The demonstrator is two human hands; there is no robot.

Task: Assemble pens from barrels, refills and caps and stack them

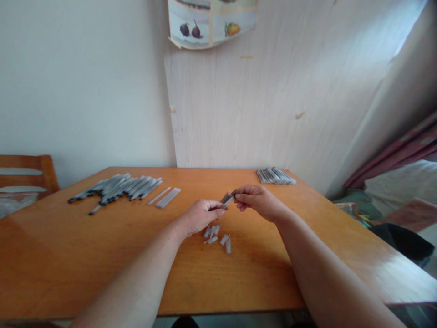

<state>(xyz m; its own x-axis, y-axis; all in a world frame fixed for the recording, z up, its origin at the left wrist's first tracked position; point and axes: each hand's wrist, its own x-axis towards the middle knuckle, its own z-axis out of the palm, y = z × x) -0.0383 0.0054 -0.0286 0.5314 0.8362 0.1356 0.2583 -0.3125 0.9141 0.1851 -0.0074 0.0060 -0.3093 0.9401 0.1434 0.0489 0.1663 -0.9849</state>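
Above the middle of the wooden table [85, 255], both of my hands pinch a short grey pen part [226, 199]. My left hand [201, 216] is closed on its lower end, and my right hand [256, 200] grips its upper end with finger and thumb. Just below the hands lie several small pale caps [216, 234] on the tabletop. A large pile of grey pens [118, 187] lies at the back left, with a few clear tubes [167, 197] beside it. A smaller bundle of grey pens [275, 176] lies at the back right.
A wooden chair back [30, 175] stands left of the table, with a clear plastic bag [15, 202] by it. A pale wood panel [256, 100] leans on the wall behind, under a fruit poster [211, 20]. Fabric and dark items [403, 196] lie to the right.
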